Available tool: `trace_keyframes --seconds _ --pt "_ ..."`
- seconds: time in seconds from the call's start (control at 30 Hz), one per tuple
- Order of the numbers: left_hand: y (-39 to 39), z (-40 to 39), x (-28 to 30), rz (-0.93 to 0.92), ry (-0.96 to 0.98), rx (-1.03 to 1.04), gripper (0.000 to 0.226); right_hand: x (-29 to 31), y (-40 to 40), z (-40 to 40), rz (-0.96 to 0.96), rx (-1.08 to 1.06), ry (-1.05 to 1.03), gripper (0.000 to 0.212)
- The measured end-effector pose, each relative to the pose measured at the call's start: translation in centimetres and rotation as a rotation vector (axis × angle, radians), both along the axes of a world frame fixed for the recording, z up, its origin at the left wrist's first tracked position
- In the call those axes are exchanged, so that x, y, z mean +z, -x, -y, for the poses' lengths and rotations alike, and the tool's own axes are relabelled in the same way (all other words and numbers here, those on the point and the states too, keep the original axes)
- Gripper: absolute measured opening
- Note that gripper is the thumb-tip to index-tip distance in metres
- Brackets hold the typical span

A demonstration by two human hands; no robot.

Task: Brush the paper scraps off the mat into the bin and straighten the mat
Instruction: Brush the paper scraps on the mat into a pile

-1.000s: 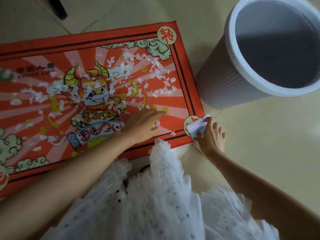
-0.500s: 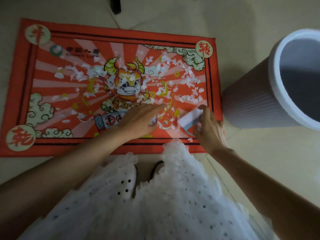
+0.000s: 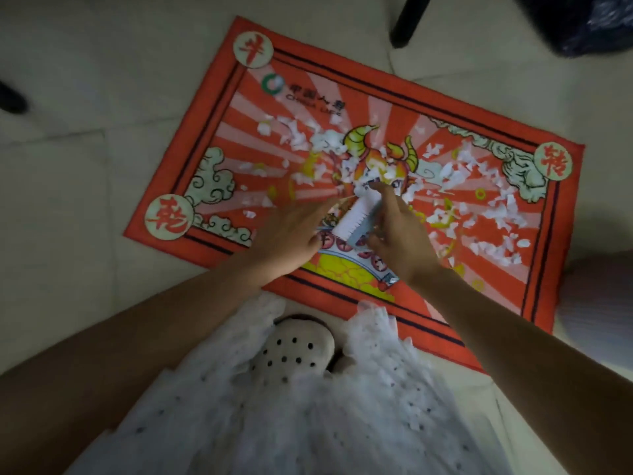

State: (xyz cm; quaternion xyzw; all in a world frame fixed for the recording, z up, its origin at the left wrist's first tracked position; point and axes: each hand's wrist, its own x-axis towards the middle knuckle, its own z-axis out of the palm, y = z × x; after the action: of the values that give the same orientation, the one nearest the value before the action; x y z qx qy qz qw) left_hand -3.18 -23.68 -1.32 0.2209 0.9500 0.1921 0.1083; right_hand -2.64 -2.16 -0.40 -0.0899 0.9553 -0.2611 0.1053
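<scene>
Pale tiled floor [image 3: 61, 207] under dim light, with a red rectangular printed mat [image 3: 493, 330] lying askew across the middle of the frame, its far left corner high toward upper centre and its right end lower at the right edge. Torn white paper scraps [image 3: 455, 176] scattered over the mat's centre and right half, thickest around the cartoon ox with yellow horns. At mid-frame, left hand [image 3: 291, 234] laid flat on the mat with fingers straight and pressed down, blurred. Just beside it, right hand [image 3: 399, 234] with fingers curled round a small white-bristled brush with a pale blue back [image 3: 358, 219], bristles turned toward the left hand and touching the mat among the scraps. At the right edge, only a blurred sliver of the pale ribbed bin [image 3: 596, 296], next to the mat's right end. Upper centre, a dark furniture leg [image 3: 409, 18]; upper right corner, something dark and shiny, too blurred to tell. Bottom of the frame filled by a white dotted lace skirt [image 3: 308, 423], with a cream perforated clog [image 3: 294, 347] showing between its folds, near the mat's near edge.
</scene>
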Motion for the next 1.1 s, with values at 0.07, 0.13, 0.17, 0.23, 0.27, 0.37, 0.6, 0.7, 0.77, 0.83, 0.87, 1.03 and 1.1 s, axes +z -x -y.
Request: trace_keyframes --seconds 0.07,0.13,0.17,0.23,0.27,0.37,0.6,0.7,0.77,0.83,0.87,1.03,1.1 --pt "0.0 1.6 -0.4 -0.027 0.009 0.039 0.065 -0.3 1.4 2.1 -0.001 0.035 -0.001 0.071" --pt "-0.1 3.0 -0.8 -0.057 0.031 0.116 0.064 -0.6 2.9 4.4 -0.008 0.085 -0.014 0.064" --pt "-0.1 3.7 -1.0 -0.065 0.041 0.164 0.063 -0.7 3.6 5.5 -0.007 0.105 -0.013 0.061" --pt "-0.1 4.5 -1.2 -0.055 0.063 0.253 0.062 -0.7 4.9 7.4 0.012 0.138 -0.004 0.056" --pt "-0.1 4.9 -1.4 -0.056 0.057 0.292 0.061 -0.8 5.6 8.3 0.01 0.155 -0.008 0.055" --pt "-0.2 5.9 -1.9 -0.077 -0.013 0.44 0.056 -0.5 7.2 10.7 0.018 0.151 -0.011 0.053" --pt "-0.9 8.0 -3.3 -0.058 -0.178 0.762 0.056 0.9 10.2 14.4 0.333 0.261 0.002 0.067" --pt "-1.1 8.7 -3.9 -0.08 -0.18 0.843 0.056 2.2 10.6 14.9 0.298 0.345 -0.031 0.068" --pt "-1.4 9.4 -4.3 -0.117 -0.158 0.889 0.056 2.8 10.5 15.2 0.18 0.417 -0.083 0.069" --pt "-1.5 10.2 -4.8 -0.145 -0.138 0.924 0.056 3.0 10.5 15.5 0.08 0.489 -0.118 0.068" --pt "-1.5 10.5 -5.0 -0.148 -0.128 0.927 0.055 3.1 10.7 15.8 0.042 0.516 -0.123 0.065" --pt "-1.7 11.2 -5.3 -0.148 -0.116 0.792 0.048 3.8 10.8 18.6 -0.126 0.572 -0.165 0.043" --pt "-2.0 11.1 -5.5 -0.14 -0.119 0.747 0.046 4.0 10.5 19.8 -0.191 0.555 -0.245 0.038"
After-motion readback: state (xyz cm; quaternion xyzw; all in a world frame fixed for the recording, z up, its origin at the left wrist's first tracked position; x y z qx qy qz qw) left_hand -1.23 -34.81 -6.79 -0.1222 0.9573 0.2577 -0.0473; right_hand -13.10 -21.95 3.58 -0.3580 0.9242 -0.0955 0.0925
